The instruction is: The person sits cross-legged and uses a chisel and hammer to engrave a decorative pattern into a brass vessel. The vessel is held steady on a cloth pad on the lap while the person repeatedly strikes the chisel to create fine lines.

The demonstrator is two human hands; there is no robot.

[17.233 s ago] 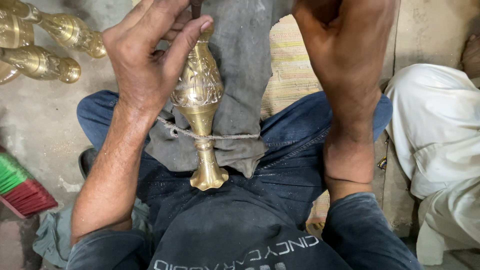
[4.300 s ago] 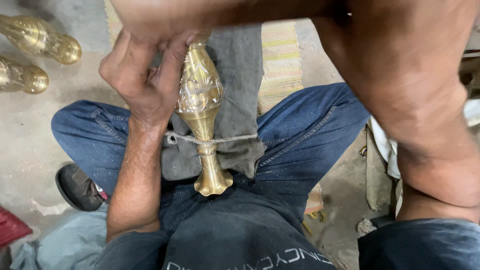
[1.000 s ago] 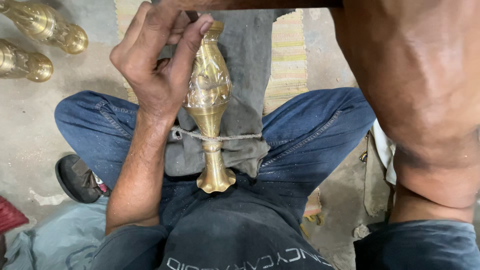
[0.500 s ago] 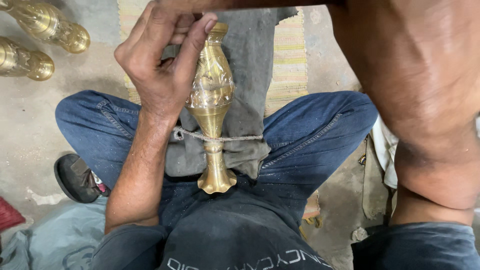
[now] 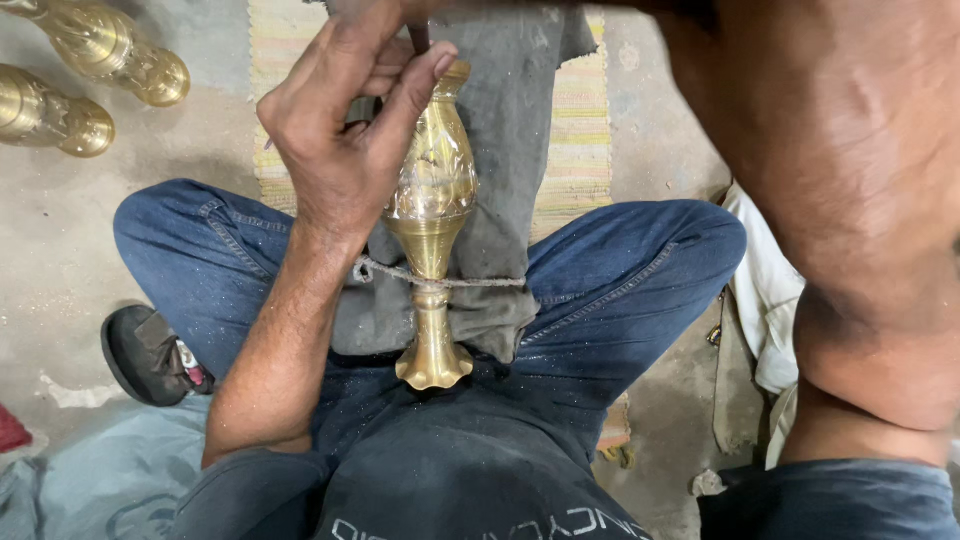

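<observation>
A brass vase (image 5: 432, 190) with an engraved body lies along my lap on a grey cloth (image 5: 510, 120), foot toward me. A thin cord (image 5: 480, 283) crosses its narrow neck and pins it to the cloth. My left hand (image 5: 340, 150) grips the vase's upper body, the thumb reaching to the mouth, and a dark thin rod (image 5: 419, 38) sticks out between its fingers. My right forearm (image 5: 850, 200) is raised close to the camera and fills the right side. The right hand itself is cut off beyond the top edge.
Two more brass vases (image 5: 120, 55) (image 5: 50, 110) lie on the concrete floor at the upper left. A striped mat (image 5: 585, 130) lies under the cloth. A dark shoe (image 5: 150, 355) is by my left knee, and white fabric (image 5: 765, 300) at the right.
My right arm has risen from beside the vase to close in front of the camera. My left hand has kept its grip, the thumb sliding slightly toward the vase's mouth.
</observation>
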